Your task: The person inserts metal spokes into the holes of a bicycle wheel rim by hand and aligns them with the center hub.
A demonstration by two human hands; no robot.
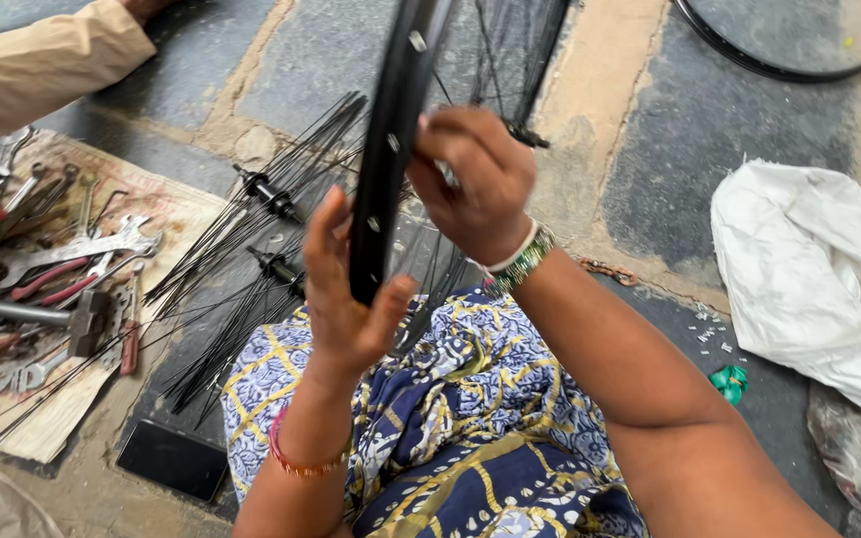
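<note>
So here the black metal bicycle wheel rim [391,130] is standing up on edge over the person's lap, right above the blue and yellow patterned cloth [450,418] covering their knees. The left hand [346,289] is wrapped around the lower part of the rim, thumb on one side and fingers on the other, a proper closed grip holding it steady. The right hand [475,184] is pinched shut on the rim's inner side, where the thin black spokes [510,60] meet it; looks like the fingertips are on a spoke end or nipple, but it's too small to say which. Off to the left on the stone floor there's a fan of loose black spokes with two hubs [271,194], and past that a worn mat of spanners and pliers [62,259], plus a hammer. A white sack [809,269] lies on the right, and someone else's beige sleeve [37,65] pokes in top left. What I'd worry about: the rim is only held by one hand low down, so if that grip loosens it could tip or roll off the lap onto the loose spokes. And a tiny nipple slipping from those fingertips would vanish into the cloth folds or floor cracks.
</note>
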